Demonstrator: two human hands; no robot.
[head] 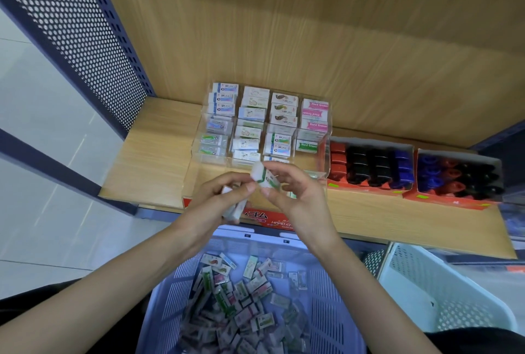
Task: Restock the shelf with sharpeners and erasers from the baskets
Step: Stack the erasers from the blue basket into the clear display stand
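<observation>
White eraser (265, 179) pinched by right hand (297, 196); left hand (217, 197) grips more erasers (236, 209) above blue basket (167, 288).

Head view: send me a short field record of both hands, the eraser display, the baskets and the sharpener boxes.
left hand: grips a few spare erasers
right hand: pinches green-banded eraser over the display's front
acrylic display: back rows filled, front row mostly bare
blue basket: many loose erasers, below the shelf
white basket: right of blue basket; contents unclear
sharpener boxes: two, right of the display, stocked
</observation>
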